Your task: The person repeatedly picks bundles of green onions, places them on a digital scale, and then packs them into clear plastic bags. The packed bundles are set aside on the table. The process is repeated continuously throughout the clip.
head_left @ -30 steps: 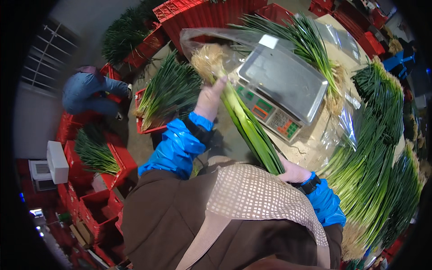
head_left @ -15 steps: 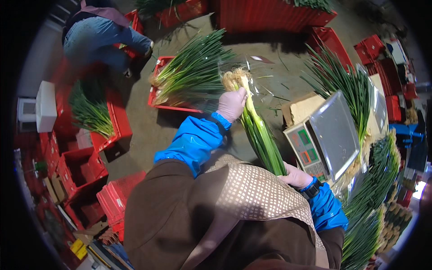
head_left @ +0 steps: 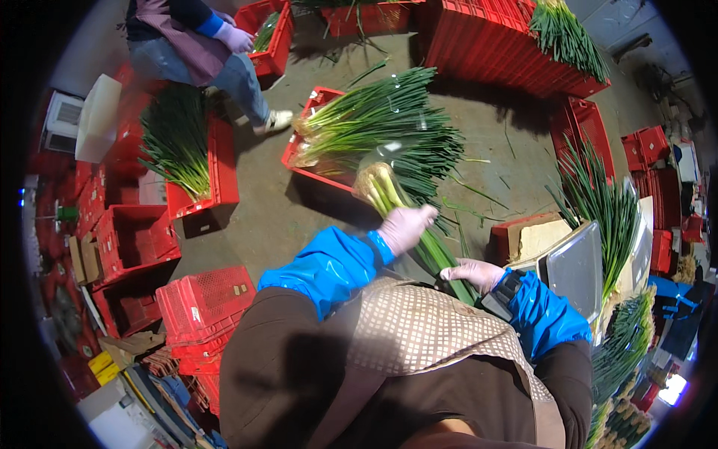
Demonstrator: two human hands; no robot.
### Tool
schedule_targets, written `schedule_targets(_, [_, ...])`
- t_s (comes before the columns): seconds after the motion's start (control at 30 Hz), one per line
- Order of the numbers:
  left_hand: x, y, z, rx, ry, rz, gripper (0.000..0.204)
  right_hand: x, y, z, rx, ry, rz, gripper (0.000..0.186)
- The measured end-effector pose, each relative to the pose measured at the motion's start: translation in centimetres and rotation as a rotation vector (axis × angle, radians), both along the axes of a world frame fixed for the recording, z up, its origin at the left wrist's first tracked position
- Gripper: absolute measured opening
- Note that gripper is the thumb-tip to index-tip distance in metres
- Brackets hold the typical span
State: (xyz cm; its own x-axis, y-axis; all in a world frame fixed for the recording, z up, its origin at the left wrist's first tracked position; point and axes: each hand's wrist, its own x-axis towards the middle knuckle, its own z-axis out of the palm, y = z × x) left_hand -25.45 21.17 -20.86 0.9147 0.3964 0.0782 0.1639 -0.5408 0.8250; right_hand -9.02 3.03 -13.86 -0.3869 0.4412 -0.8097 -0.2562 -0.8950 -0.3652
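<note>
My left hand (head_left: 406, 229), in a pale pink glove, is closed around the middle of a bunch of spring onions (head_left: 432, 254). The bunch slants before my apron, its pale roots pointing up and away from me. Lower down, my right hand (head_left: 479, 275), gloved alike, holds the green leaf end with the thumb on top. Just beyond the roots, a red crate (head_left: 318, 179) is heaped with more spring onions (head_left: 381, 123), tops pointing right. Shiny clear film shows on that heap and near the held roots; I cannot tell whether it wraps the bunch.
A scale (head_left: 572, 266) with a metal plate stands at my right, beside long green onions (head_left: 609, 209). Red crates (head_left: 206, 303) are stacked at my left. Another onion-filled crate (head_left: 223, 165) stands farther left. A co-worker (head_left: 202, 45) is at the far left by a crate.
My view has shifted, so the surroundings sit differently. My right hand has come closer to my left along the bunch. The co-worker, bent over before, now stands more upright.
</note>
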Motion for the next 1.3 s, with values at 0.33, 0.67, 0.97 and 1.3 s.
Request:
schedule_targets(0.33, [-1.4, -3.0, 3.8, -0.031, 0.163, -0.03, 0.033, -0.1, 8.3, -5.8, 0.609, -0.314, 0.391, 0.029])
schedule_targets(0.67, [-2.8, 1.8, 8.2, -0.314, -0.366, 0.297, 0.02, 7.0, 8.1, 14.1, 0.471, -0.122, -0.011, 0.065])
schedule_targets(0.97, [-1.2, 0.3, 10.0, -0.697, -0.25, 0.096, 0.024, 5.7, -1.0, 5.2, 0.26, -0.872, 0.184, 0.065])
schedule_targets(1.3, [0.4, -0.4, 12.6, -0.996, -0.349, -0.212, 0.073, -1.9, 2.8, 1.0, 0.957, -0.823, -0.6, 0.026])
